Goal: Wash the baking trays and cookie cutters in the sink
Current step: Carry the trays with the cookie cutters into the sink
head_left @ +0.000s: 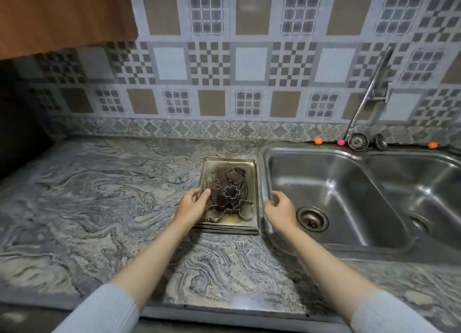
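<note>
Two arms come into view from the bottom edge. Each wears a light grey-blue sleeve of fine ribbed knit, the ribs running lengthwise along the arm. The left sleeve (99, 310) and the right sleeve (391, 315) both end partway up the forearm, with a plain edge and no visible cuff band, leaving the forearms and wrists bare. The left hand (193, 205) and right hand (280, 211) are bare; no rings, watch or bracelets show.
</note>
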A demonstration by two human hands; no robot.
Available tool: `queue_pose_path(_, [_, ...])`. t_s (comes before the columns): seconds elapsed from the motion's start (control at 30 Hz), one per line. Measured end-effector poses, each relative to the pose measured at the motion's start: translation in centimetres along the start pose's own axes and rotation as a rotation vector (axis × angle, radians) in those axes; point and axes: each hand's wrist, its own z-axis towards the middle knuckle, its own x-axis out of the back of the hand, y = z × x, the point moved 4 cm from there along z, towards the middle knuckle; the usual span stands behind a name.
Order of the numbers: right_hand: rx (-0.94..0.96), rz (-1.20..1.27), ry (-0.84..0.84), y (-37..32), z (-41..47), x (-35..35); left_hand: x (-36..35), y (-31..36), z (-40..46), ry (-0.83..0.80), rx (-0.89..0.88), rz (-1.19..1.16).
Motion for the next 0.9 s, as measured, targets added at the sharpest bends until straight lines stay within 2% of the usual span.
queue_pose_path(0.3, [-0.152,-0.055,0.029,2.3,3.5,-3.9,-0.6,-2.5,3.7,-0.063,0.105,-0.004])
queue_pose_path(0.57, [-0.232,0.016,0.077,3.4,4.4,-5.5,-1.5,-4.0,4.4,-0.042,0.108,-0.015])
queue_pose_path(0.9, [-0.117,-0.018,-0.031,3.0,4.1,-5.7,-1.7,-3.4,4.1,-0.072,0.044,-0.087])
